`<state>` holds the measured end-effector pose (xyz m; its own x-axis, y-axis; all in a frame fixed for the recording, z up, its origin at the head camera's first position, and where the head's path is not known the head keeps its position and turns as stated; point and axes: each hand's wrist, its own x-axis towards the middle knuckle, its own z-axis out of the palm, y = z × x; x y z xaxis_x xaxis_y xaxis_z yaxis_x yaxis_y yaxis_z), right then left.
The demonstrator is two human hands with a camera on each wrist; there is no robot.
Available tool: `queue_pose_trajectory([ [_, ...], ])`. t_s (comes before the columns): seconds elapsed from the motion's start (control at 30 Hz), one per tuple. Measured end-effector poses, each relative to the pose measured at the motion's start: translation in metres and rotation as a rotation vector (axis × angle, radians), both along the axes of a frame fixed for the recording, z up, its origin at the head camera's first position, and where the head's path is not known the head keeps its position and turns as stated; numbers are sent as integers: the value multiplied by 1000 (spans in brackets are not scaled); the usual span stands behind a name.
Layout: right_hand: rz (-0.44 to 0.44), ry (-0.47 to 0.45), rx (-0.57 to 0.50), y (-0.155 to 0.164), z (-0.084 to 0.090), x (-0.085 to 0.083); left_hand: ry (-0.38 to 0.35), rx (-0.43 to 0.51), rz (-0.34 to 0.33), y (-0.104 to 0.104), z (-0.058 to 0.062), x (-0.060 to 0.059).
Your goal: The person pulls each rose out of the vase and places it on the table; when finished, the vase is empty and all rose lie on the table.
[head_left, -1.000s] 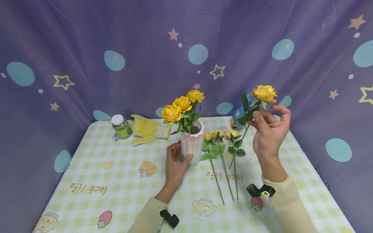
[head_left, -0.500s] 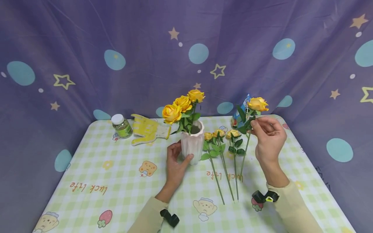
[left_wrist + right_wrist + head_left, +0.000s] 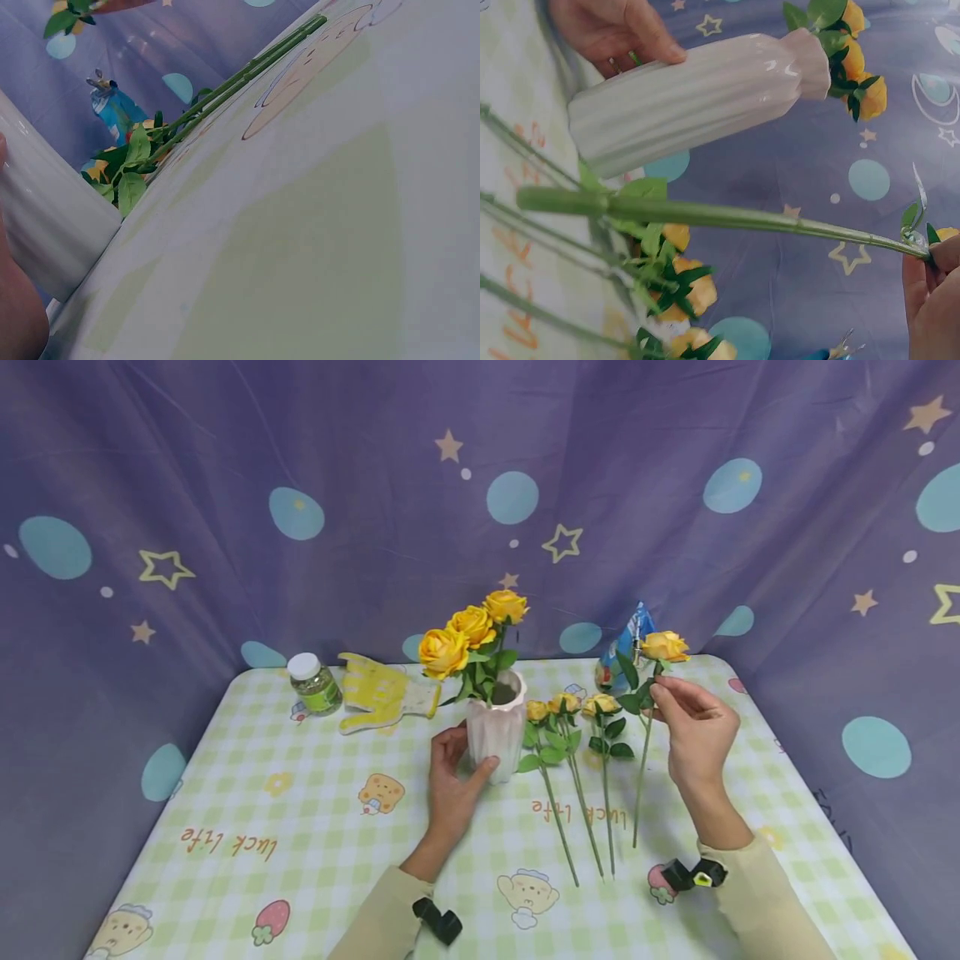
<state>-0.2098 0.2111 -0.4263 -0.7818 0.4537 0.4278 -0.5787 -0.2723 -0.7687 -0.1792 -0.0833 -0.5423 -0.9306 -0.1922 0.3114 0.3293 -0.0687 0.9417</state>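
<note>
My left hand (image 3: pixel 452 789) grips the lower part of a white fluted vase (image 3: pixel 497 739), thumb on the near side. Three yellow artificial roses (image 3: pixel 471 627) lean leftward out of the vase's mouth. To the right, my right hand (image 3: pixel 702 731) pinches another yellow rose (image 3: pixel 664 647) by its stem just under the bloom. That stem (image 3: pixel 705 212) hangs down over the table, its cut end toward the camera in the right wrist view. Between vase and right hand, three more roses (image 3: pixel 564 704) lie side by side, blooms pointing away from me.
A lidded jar (image 3: pixel 315 687) and a yellow-and-white work glove (image 3: pixel 378 696) are at the back left. Behind the held rose stands a blue bag (image 3: pixel 618 656) closed by a clip. A purple curtain (image 3: pixel 375 485) hangs behind the checkered tablecloth (image 3: pixel 322 860).
My right hand has come down and toward me with the rose, and the stem hangs more upright, right of the lying roses. The left hand and vase stay put.
</note>
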Motion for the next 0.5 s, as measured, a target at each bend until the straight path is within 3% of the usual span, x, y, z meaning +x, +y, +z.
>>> queue_pose_trajectory([
  [0.2,-32,-158,81,10,-16,-1,3,-7,4,0,0,0],
  [0.5,-58,-429,288,29,-39,-9,-16,-25,4,0,1,1],
])
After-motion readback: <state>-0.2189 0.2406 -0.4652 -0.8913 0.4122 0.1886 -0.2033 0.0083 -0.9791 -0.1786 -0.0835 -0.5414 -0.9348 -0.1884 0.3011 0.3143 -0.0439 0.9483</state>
